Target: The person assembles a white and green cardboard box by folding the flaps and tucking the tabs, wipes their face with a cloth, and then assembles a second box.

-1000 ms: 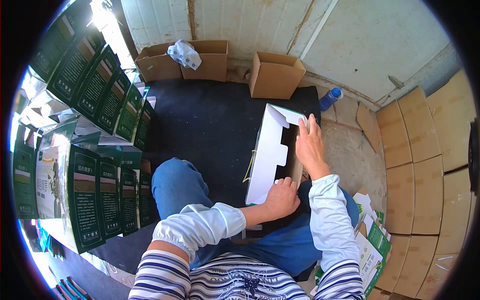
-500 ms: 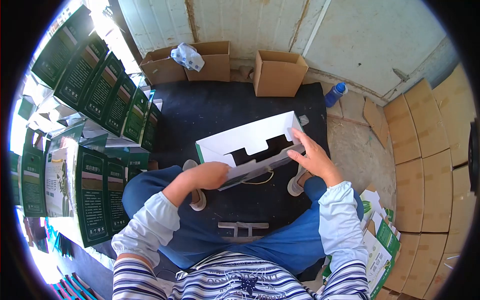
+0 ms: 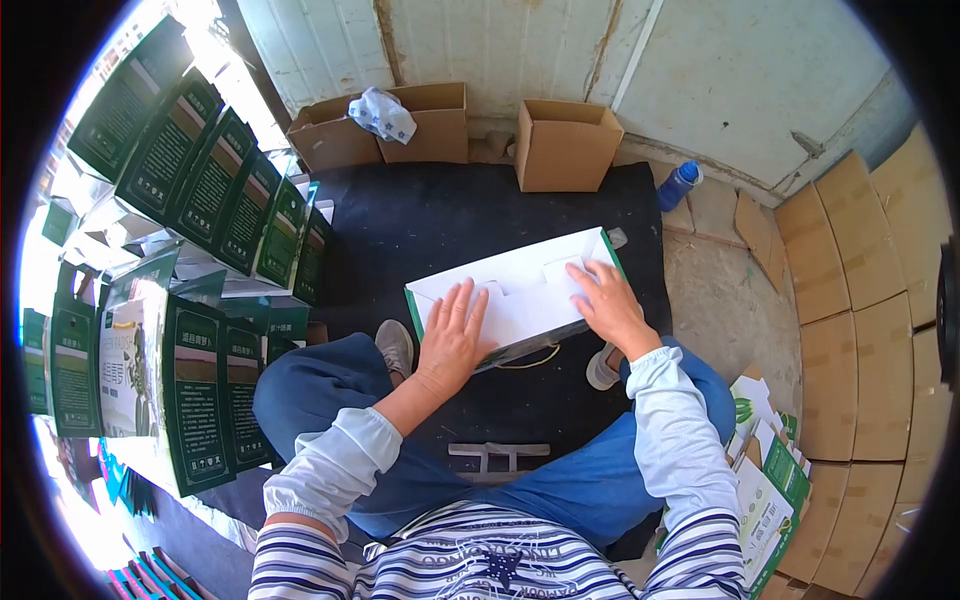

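A carton (image 3: pixel 515 272), white inside and green along its edges, lies tilted on the dark mat between my legs. Its white flaps are folded in across the opening, and a pale cord handle (image 3: pixel 530 361) loops out on the side nearest me. My left hand (image 3: pixel 453 335) rests flat on the left part of the flaps, fingers extended and slightly apart. On the right end, my right hand (image 3: pixel 606 303) presses with stretched fingers on a flap. Neither hand is gripping anything.
Stacked green printed cartons (image 3: pixel 205 385) rise at my left. Brown cardboard boxes stand along the wall, one with a cloth (image 3: pixel 383 114) over it, near a blue bottle (image 3: pixel 678 186). Flat printed cartons (image 3: pixel 765 500) and a brown box stack (image 3: pixel 850 350) are at right.
The raised near panel of the carton has been folded down over the opening. Both hands have gone from holding that panel to lying on top of the flaps.
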A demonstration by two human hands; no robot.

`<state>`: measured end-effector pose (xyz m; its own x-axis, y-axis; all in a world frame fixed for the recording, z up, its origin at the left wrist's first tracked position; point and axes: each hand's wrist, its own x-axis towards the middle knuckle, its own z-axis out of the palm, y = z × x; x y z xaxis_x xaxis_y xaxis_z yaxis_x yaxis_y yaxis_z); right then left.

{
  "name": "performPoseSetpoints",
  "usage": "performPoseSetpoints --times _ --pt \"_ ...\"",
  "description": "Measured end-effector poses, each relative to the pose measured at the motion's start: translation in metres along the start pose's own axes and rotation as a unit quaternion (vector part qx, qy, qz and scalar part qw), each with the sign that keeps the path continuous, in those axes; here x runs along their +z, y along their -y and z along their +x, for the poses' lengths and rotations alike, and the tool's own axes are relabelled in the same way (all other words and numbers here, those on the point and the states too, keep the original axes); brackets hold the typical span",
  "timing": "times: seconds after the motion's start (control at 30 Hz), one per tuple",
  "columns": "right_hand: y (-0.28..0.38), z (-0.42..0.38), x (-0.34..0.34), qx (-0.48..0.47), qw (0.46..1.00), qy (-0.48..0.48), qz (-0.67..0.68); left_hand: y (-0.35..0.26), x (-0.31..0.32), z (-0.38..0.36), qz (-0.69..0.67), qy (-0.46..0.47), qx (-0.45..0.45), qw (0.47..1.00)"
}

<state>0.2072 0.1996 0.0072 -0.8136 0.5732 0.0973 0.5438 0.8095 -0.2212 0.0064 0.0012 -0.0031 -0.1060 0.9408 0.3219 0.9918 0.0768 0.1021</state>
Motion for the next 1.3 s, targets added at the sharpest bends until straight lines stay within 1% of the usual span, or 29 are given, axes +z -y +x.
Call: performPoseSetpoints --times 0.03,0.07,0.17,0.2,0.33,0.37,0.43,0.47,0.53,0.57,0.63,0.67,0.7,0.73,0.77,0.8,0.83,0.87,0.9,0.93,1.0,1.07,1.2,1.3 --pt "0.0 -0.002 0.0 -0.022 0.999 0.019 -0.019 -0.002 0.005 -0.005 -0.025 0.033 0.003 0.999" --pt "0.0 -0.005 0.001 -0.017 0.999 0.027 -0.018 -0.004 0.012 -0.009 -0.051 0.067 0.006 0.996" --pt "0.002 -0.011 0.008 -0.012 0.998 0.047 -0.026 0.002 0.03 -0.009 -0.021 0.101 0.055 0.993" --pt "0.001 -0.01 0.013 -0.014 0.998 0.047 -0.04 0.004 0.034 -0.01 -0.036 0.121 0.055 0.99" --pt "-0.003 -0.007 0.031 -0.014 0.998 0.016 -0.059 0.007 0.033 -0.004 -0.073 0.177 0.049 0.98" --pt "-0.001 -0.007 0.032 -0.018 0.998 -0.008 -0.056 0.007 0.032 -0.003 -0.078 0.186 0.046 0.978" --pt "0.003 -0.007 0.032 -0.025 0.997 -0.058 -0.05 0.004 0.023 -0.006 -0.065 0.136 0.05 0.987" --pt "0.004 -0.008 0.03 -0.017 0.996 -0.088 -0.022 0.002 0.017 -0.006 -0.059 0.111 0.052 0.991" --pt "0.006 -0.012 0.026 -0.001 0.989 -0.145 0.039 0.0 0.0 -0.005 -0.092 -0.005 0.032 0.995" --pt "0.008 -0.012 0.019 0.001 0.987 -0.152 0.061 -0.001 -0.009 -0.004 -0.109 -0.061 0.024 0.992" --pt "0.01 -0.015 0.001 0.012 0.981 -0.166 0.103 0.008 -0.018 0.001 -0.124 -0.081 -0.046 0.988" --pt "0.017 -0.015 -0.013 -0.007 0.97 -0.168 0.175 0.015 -0.017 0.001 -0.097 -0.074 -0.063 0.99" --pt "0.034 -0.018 -0.041 0.004 0.945 -0.082 0.317 0.018 -0.015 0.001 -0.077 -0.049 -0.091 0.992" --pt "0.058 -0.025 -0.075 0.014 0.892 0.006 0.451 0.021 -0.006 -0.001 -0.092 -0.031 -0.106 0.99" --pt "0.084 -0.034 -0.107 -0.037 0.841 0.075 0.535 0.022 0.001 -0.004 -0.107 -0.012 -0.119 0.987" --pt "0.106 -0.04 -0.129 -0.213 0.797 0.055 0.563 0.02 0.002 -0.004 -0.101 0.0 -0.111 0.989" --pt "0.128 -0.053 -0.156 -0.259 0.743 0.1 0.609 0.015 0.003 -0.004 -0.096 0.013 -0.099 0.99" --pt "0.15 -0.068 -0.165 -0.304 0.666 0.088 0.675 0.009 0.006 -0.003 -0.093 0.028 -0.084 0.992" --pt "0.157 -0.074 -0.177 -0.336 0.571 0.16 0.732 0.005 0.007 -0.001 -0.085 0.035 -0.072 0.993" --pt "0.179 -0.089 -0.178 -0.34 0.478 0.128 0.799 0.003 0.006 0.0 -0.077 0.041 -0.059 0.994" --pt "0.199 -0.102 -0.175 -0.333 0.357 0.089 0.868 0.002 0.007 0.001 -0.067 0.052 -0.049 0.995" --pt "0.2 -0.103 -0.173 -0.332 0.347 0.082 0.873 0.002 0.005 0.002 -0.071 0.052 -0.053 0.995" --pt "0.198 -0.107 -0.172 -0.34 0.401 0.028 0.85 0.002 0.009 0.0 -0.065 0.062 -0.05 0.995" --pt "0.194 -0.106 -0.174 -0.359 0.46 -0.035 0.812 0.001 0.009 -0.001 -0.067 0.066 -0.053 0.994"
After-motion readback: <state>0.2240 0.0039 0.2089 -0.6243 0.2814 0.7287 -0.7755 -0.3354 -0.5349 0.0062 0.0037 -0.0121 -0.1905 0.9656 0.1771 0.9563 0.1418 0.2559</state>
